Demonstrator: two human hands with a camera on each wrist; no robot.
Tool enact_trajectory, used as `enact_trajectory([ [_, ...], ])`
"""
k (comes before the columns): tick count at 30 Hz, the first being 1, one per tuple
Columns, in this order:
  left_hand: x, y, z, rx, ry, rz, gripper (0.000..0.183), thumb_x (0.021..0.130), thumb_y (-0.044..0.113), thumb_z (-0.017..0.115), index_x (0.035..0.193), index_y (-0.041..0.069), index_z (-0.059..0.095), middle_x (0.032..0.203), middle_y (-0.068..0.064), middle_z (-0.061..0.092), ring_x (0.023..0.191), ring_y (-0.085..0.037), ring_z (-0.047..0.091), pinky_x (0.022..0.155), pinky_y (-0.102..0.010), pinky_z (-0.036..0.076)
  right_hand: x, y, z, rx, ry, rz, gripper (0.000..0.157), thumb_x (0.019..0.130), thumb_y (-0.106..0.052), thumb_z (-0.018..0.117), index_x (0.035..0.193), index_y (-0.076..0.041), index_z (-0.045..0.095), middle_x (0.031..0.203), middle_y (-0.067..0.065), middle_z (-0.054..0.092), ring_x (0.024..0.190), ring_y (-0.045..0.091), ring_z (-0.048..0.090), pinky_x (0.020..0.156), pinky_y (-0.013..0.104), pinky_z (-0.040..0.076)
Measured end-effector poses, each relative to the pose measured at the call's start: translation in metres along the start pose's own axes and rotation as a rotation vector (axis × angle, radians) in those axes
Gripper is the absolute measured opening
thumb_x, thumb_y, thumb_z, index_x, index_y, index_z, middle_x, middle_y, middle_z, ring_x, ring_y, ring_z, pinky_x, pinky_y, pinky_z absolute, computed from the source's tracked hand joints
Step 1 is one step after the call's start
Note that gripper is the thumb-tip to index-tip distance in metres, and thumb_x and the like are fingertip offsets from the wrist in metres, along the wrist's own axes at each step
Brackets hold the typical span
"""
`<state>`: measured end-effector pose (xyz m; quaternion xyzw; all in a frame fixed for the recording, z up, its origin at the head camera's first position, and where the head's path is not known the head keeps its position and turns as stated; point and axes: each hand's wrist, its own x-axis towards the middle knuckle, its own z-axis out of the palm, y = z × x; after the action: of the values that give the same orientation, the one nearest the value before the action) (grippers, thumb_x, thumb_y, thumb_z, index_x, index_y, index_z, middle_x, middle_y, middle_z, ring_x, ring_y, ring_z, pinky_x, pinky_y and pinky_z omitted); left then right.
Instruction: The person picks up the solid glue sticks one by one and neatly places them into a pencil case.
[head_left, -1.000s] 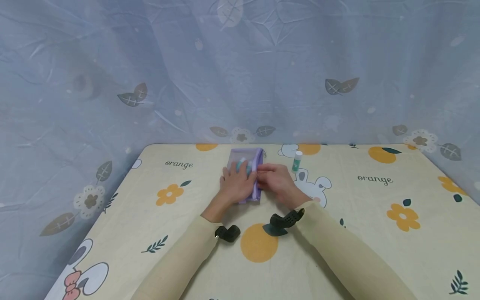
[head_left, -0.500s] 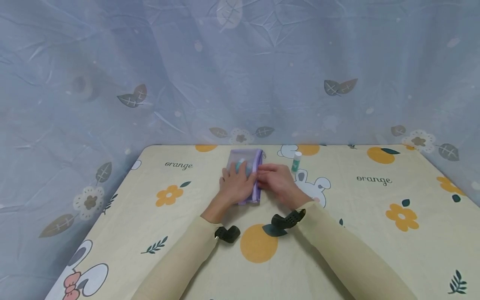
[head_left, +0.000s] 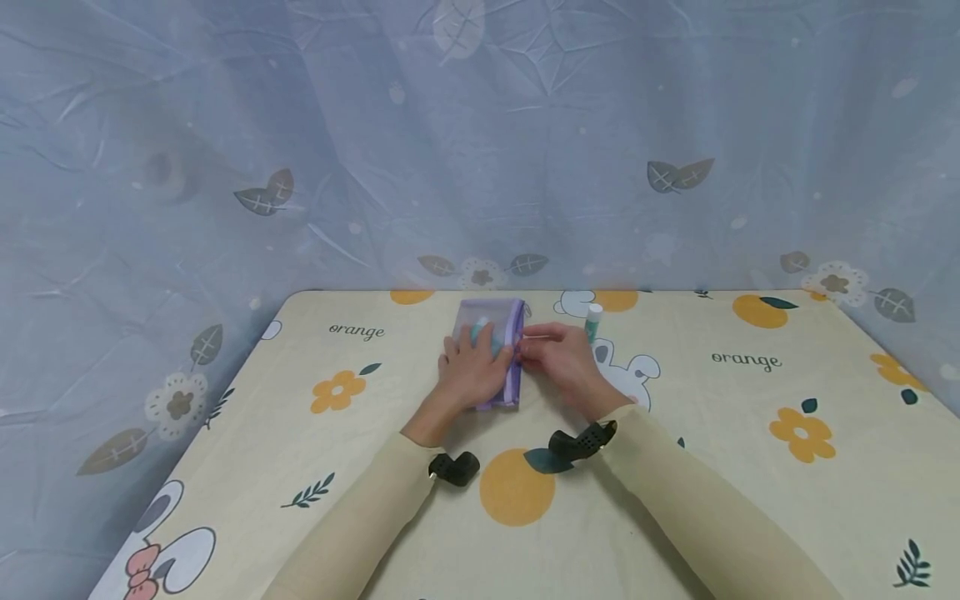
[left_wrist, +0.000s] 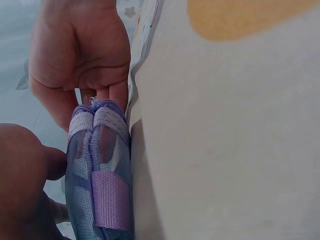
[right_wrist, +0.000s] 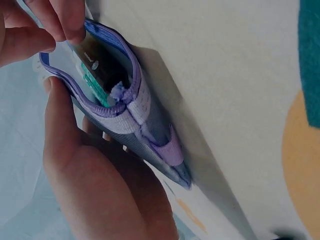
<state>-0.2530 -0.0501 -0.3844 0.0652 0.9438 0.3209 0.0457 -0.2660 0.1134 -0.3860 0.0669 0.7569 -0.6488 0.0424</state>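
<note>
A lilac-trimmed mesh pouch (head_left: 514,392) lies on the table, its zipped side facing right. My left hand (head_left: 474,371) rests on top with its fingers spread; a bluish-green item (head_left: 482,323) shows through the mesh. At the mouth of the pouch is my right hand (head_left: 562,358), thumb and fingers bent. The right wrist view shows the mouth gaping, with a dark tube (right_wrist: 102,65) and a green piece (right_wrist: 94,85) inside. Fingertips of the right hand (right_wrist: 45,30) are at the tube's outer end; whether they grip it is unclear. The left thumb (right_wrist: 57,105) lies by the rim.
A small green tube with a white cap (head_left: 592,323) stands just beyond the right hand. The patterned cloth (head_left: 337,467) covers the table, and a printed curtain (head_left: 480,150) hangs behind its far edge. Each wrist wears a black camera.
My right hand has shifted slightly right, its fingers drawing back a little from the pouch mouth. The left hand and the pouch stay where they were.
</note>
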Motion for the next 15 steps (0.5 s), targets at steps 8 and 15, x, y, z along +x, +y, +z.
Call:
enact_trajectory([
  [8,0.001,0.000,0.001,-0.003,0.000,-0.008,0.068,0.111,0.047,0.039,0.169,0.014,0.028,0.177,-0.026,0.012,0.162,-0.057,0.005,0.128,-0.070,0.013,-0.003,-0.004,-0.005,-0.104,0.057,-0.049,0.046,0.101,-0.009,0.069,0.146,-0.010,0.063,0.139,0.013,0.072,0.125,0.028,0.071,0.104,0.039,0.058],
  [15,0.001,-0.001,0.001,-0.002,0.003,-0.002,0.067,0.111,0.047,0.040,0.169,0.015,0.028,0.176,-0.026,0.013,0.162,-0.056,0.008,0.127,-0.070,0.015,-0.001,-0.007,-0.013,-0.138,0.083,-0.161,0.048,0.102,-0.018,0.070,0.150,-0.017,0.061,0.146,0.008,0.068,0.135,0.025,0.065,0.111,0.043,0.054],
])
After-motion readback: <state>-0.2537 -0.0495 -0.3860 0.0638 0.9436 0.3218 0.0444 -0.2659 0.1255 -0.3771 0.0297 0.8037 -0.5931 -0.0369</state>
